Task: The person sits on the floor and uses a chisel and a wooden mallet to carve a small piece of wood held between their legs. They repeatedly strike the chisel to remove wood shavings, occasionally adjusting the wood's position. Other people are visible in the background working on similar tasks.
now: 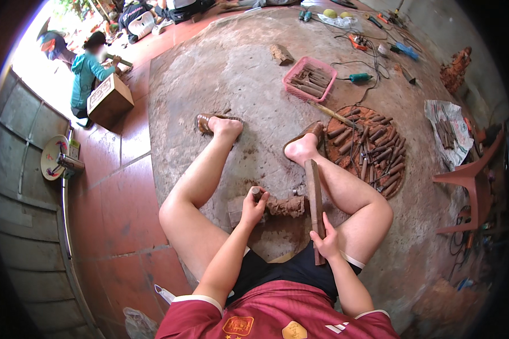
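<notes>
My left hand [251, 211] is closed round an upright tool with a round brown end [257, 193]; its lower part is hidden by my fingers. Right beside that hand lies a rough, carved-looking brown piece of wood [288, 207] on a low block [238, 212] between my legs. My right hand [326, 242] grips a long, square-edged wooden bar [314, 195] near its lower end. The bar points away from me, just right of the carved piece, passing in front of my right shin.
Several brown rod-like tools fill a round tray [400, 186] right of my right foot. A pink basket [285, 85] holds more. Farther off are a wood chunk [281, 55], cords and power tools [361, 77]. A red plastic chair [469, 181] stands right. Far left, a person [85, 73] crouches by a box [110, 99].
</notes>
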The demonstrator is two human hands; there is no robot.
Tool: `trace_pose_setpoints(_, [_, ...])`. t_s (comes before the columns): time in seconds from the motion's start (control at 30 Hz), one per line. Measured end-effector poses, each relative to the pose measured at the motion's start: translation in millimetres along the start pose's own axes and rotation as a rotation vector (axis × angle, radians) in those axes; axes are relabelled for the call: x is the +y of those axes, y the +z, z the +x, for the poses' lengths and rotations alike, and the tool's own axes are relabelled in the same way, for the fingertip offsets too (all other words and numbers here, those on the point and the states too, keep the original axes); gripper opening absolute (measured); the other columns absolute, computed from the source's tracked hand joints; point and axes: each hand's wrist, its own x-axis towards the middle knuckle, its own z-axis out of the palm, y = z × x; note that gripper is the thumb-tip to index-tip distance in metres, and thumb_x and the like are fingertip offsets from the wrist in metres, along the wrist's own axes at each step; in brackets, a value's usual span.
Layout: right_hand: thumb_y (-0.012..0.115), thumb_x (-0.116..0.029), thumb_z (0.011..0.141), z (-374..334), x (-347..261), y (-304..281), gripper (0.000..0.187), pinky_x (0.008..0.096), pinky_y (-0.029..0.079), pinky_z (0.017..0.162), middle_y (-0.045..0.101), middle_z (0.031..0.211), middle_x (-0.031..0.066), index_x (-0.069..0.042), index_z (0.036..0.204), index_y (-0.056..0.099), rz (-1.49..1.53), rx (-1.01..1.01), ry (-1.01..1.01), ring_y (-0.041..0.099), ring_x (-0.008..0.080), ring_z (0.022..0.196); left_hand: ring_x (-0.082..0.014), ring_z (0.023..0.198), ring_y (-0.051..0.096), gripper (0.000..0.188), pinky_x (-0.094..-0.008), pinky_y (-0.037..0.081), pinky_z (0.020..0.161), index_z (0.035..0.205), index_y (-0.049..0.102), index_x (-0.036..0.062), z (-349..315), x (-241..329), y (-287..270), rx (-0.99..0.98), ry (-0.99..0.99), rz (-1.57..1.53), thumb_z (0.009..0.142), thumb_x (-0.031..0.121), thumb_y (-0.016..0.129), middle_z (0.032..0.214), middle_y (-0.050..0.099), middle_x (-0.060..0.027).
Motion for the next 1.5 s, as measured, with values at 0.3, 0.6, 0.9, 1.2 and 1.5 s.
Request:
trace_pose_setpoints(0.3, [0.066, -0.004, 0.082, 0, -7, -3, 0.076, 0.0234, 0.049, 0.059, 0.061, 0.093, 0.005, 0.003, 0.146, 0.025, 0.051, -0.065, 0.192, 0.055, 0.0075, 0.066, -0.0055, 0.07, 0.048, 0.015, -0.0219, 0.041, 0.065, 0.093, 0.057, 0.0043, -2, 10, -2, 0.024, 0.009, 0.026, 0.089, 0.014, 0.067, 0.075, 0.054, 0.0039])
trace_pose_setpoints(0.6, [0.072, -0.013, 0.078, 6, -26, -4, 0.08, 0.03, 0.044, 0.095, 0.058, 0.123, 0.0215, 0.008, 0.142, 0.03, -0.007, -0.09, 0.287, 0.056, 0.0198, 0.111, -0.0096, 0.08, 0.056, 0.013, -0.0252, 0.045, 0.075, 0.097, 0.057, 0.0033, 4, -4, -5, 0.009, -0.026, -0.056, 0.09, 0.012, 0.065, 0.083, 0.06, 0.0])
trace_pose_setpoints(0.9, [0.074, -0.018, 0.073, 10, -28, -4, 0.086, 0.0317, 0.045, 0.095, 0.055, 0.125, 0.0289, 0.008, 0.141, 0.03, -0.177, -0.163, 0.417, 0.057, 0.0261, 0.114, -0.0122, 0.081, 0.061, 0.013, -0.0271, 0.048, 0.076, 0.102, 0.054, 0.0044, 15, -17, -2, -0.012, -0.036, -0.19, 0.093, 0.011, 0.06, 0.084, 0.06, -0.0017])
trace_pose_setpoints(1.2, [0.073, -0.028, 0.074, 16, -38, -3, 0.087, 0.037, 0.052, 0.083, 0.065, 0.101, 0.0287, 0.004, 0.143, 0.031, -0.36, -0.195, 0.513, 0.066, 0.0319, 0.094, -0.0129, 0.078, 0.061, 0.015, -0.0269, 0.049, 0.072, 0.104, 0.051, 0.0049, 15, -23, 0, -0.003, -0.061, -0.216, 0.093, 0.011, 0.059, 0.086, 0.058, -0.0023])
trace_pose_setpoints(1.5, [0.071, -0.031, 0.073, 17, -57, 5, 0.089, 0.0392, 0.052, 0.082, 0.064, 0.1, 0.032, 0.004, 0.143, 0.03, -0.403, -0.195, 0.486, 0.066, 0.0374, 0.093, -0.0076, 0.073, 0.054, 0.016, -0.0264, 0.047, 0.069, 0.095, 0.059, 0.0053, -6, 6, 5, -0.157, -0.006, 0.121, 0.088, 0.016, 0.068, 0.079, 0.062, -0.0011])
